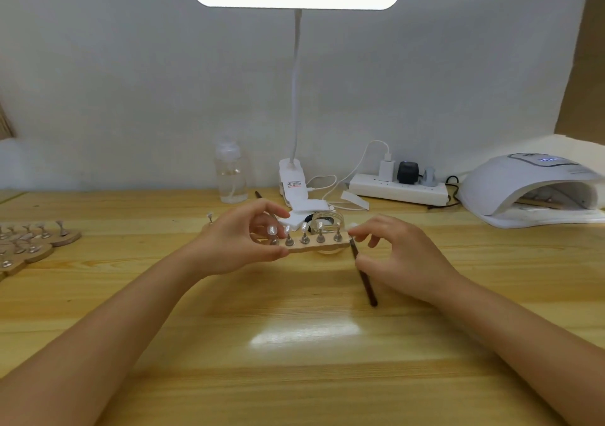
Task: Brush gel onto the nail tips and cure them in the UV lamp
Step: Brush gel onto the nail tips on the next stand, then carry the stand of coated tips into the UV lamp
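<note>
My left hand (244, 239) holds up a small wooden strip (319, 246) by its left end, thumb below and fingers above. Several clear nail tips (304, 227) stand on metal pegs along the strip. My right hand (397, 255) grips a dark brush (363, 275), its handle pointing down toward me and its tip close to the strip's right end. A small glass gel jar (329, 221) sits right behind the strip. The white UV lamp (530, 186) stands at the right on the table, its opening facing left with a strip inside.
More wooden holders with nail tips (29, 240) lie at the left edge. A clear spray bottle (230, 172), a clip desk lamp (293, 177), white pads (306, 209) and a power strip (397, 188) with cables line the back of the wooden table (294, 360).
</note>
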{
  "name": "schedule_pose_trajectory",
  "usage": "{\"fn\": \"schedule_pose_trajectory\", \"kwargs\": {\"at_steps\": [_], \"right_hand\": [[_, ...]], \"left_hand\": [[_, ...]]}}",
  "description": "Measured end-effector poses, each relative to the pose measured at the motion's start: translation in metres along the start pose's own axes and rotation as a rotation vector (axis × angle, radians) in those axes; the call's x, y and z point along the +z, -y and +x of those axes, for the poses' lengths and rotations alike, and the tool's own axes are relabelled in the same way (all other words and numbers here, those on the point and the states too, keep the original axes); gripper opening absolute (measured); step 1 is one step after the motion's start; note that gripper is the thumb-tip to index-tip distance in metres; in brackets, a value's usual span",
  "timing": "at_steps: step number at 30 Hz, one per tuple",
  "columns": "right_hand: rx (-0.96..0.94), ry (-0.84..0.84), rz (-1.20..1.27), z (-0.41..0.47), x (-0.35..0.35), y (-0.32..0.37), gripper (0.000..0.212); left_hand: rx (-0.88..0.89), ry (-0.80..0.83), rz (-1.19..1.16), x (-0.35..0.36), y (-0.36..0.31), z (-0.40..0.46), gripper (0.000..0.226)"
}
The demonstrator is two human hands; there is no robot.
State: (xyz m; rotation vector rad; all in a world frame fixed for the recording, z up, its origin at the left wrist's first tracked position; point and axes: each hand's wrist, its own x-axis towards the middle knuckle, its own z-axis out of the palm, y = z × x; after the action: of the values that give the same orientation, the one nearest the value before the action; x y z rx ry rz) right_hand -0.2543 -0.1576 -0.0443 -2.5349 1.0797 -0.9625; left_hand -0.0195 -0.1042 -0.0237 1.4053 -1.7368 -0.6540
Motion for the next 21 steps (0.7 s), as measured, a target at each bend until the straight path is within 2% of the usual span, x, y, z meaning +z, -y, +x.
{"fn": "schedule_pose_trajectory", "kwargs": {"at_steps": [8, 12, 15, 18, 21], "right_hand": [[0.047, 0.183, 0.101, 0.009, -0.032, -0.009, 0.034], [0.142, 0.320, 0.114, 0.012, -0.058, -0.021, 0.045], [0.208, 0.414, 0.139, 0.010, -0.082, -0.035, 0.037], [0.301, 0.436, 0.141, 0.006, -0.103, -0.054, 0.019], [0.419, 0.359, 0.153, -0.002, -0.125, -0.072, 0.027]], "left_hand": [[0.062, -0.008, -0.072, 0.016, -0.015, -0.001, 0.040], [0.089, -0.021, -0.120, 0.035, -0.025, 0.000, 0.040], [0.065, -0.023, -0.177, 0.060, -0.036, 0.004, 0.041], [0.071, -0.033, -0.144, 0.088, -0.051, 0.019, 0.041], [0.040, -0.025, -0.185, 0.111, -0.067, 0.047, 0.041]]}}
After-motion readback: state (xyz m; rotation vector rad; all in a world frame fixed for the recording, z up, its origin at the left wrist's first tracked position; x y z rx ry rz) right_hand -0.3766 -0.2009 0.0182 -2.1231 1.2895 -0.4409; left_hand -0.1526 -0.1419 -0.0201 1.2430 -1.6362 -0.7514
